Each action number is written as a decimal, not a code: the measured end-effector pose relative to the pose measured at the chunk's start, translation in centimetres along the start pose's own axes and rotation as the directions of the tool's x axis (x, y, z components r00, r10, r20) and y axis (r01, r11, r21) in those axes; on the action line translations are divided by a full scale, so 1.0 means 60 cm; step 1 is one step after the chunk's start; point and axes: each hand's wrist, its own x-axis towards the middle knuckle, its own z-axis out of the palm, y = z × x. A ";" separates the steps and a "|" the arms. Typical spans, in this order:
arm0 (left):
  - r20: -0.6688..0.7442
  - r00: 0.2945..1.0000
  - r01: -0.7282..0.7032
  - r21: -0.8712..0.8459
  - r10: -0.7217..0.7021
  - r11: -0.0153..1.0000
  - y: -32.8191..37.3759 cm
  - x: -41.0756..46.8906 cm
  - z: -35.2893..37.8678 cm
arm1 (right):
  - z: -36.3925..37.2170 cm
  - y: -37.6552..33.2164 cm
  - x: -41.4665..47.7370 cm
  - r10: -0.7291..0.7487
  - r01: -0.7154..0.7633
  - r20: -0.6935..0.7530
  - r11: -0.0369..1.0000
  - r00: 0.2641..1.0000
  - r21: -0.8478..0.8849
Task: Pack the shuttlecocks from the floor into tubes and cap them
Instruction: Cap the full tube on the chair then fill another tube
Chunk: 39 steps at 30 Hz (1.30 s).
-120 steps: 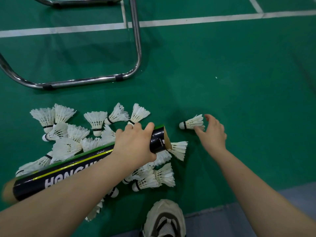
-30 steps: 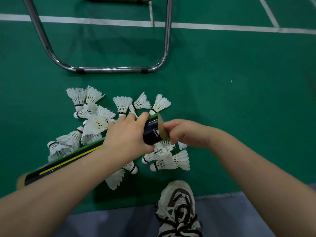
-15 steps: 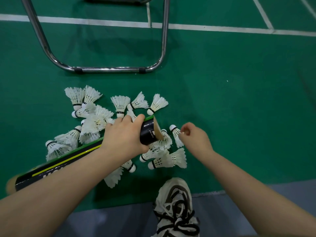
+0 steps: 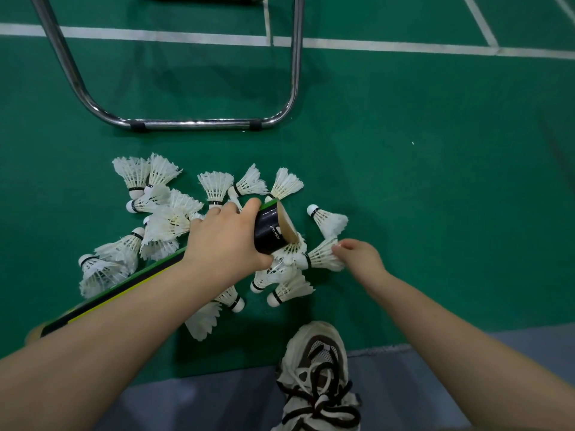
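Your head camera leaves a good deal covered. Your left forearm lies across the middle of the tube (image 4: pixel 269 231), so you see only its mouth end and a slanting stretch at lower left, where the far end blurs out. The mouth faces right and shows bare brown card inside; you cannot tell whether anything sits in it. The tube and your left hand (image 4: pixel 227 241) hide parts of several birds beneath them. The chrome chair frame (image 4: pixel 199 122) is cut off at the top edge, and the shoe (image 4: pixel 317 368) is cut off at the bottom.

Counted: one tube, two hands, one shoe, and about eighteen shuttlecocks (image 4: pixel 216 186) heaped on the green floor (image 4: pixel 435 181). They overlap, so the exact number is unsure. A lone shuttlecock (image 4: pixel 328 219) lies at the heap's right edge, cork up-left.

The tube is glossy black with a green band and a yellow stripe along its length, and has small white "PUSH OUT" print near the mouth. It slants over the heap. The birds are white-feathered, with white corks ringed in black.

Your left hand is wrapped round the tube just behind the mouth. Your right hand (image 4: pixel 361 256) has its fingertips closed on the feather rim of the pinched shuttlecock (image 4: pixel 322 256), which lies on its side just right of and below the mouth, cork toward the tube.
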 end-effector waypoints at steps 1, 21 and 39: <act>-0.001 1.000 -0.001 0.004 0.001 1.000 -0.001 0.001 0.001 | -0.003 -0.003 0.006 -0.016 0.016 -0.025 1.000 1.000 0.024; 0.015 1.000 0.023 0.023 -0.024 0.999 -0.012 -0.002 0.006 | 0.049 -0.004 -0.050 -0.220 0.319 0.272 0.858 0.937 -0.403; 0.041 0.999 0.013 0.048 -0.015 0.999 -0.015 -0.016 0.017 | 0.040 -0.027 -0.033 -0.232 0.238 0.053 0.960 0.971 -0.150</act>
